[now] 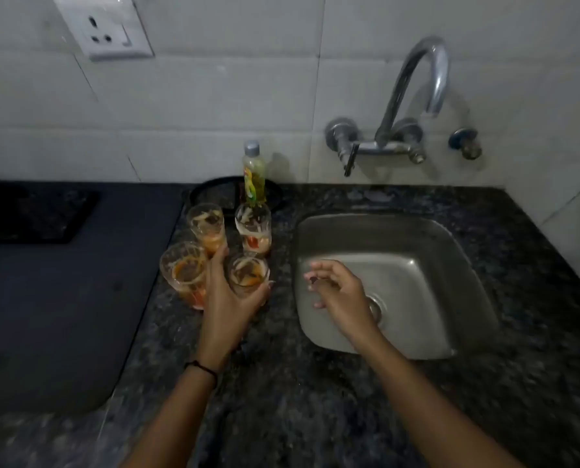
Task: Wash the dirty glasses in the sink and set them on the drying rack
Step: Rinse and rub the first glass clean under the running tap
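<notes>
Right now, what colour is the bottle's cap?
Grey, on the soap bottle's cap, seen in the head view.

Sink basin (417, 238) seemingly open; four crowded glasses (211, 255) block its left.

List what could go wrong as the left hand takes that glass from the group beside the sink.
1. The four dirty glasses stand packed together; the left hand around the near right glass also touches the back left glass and may tip it or the near left glass.
2. The sink edge is close; a clipped rim might chip.
3. Leftover food could spill onto the counter.
</notes>
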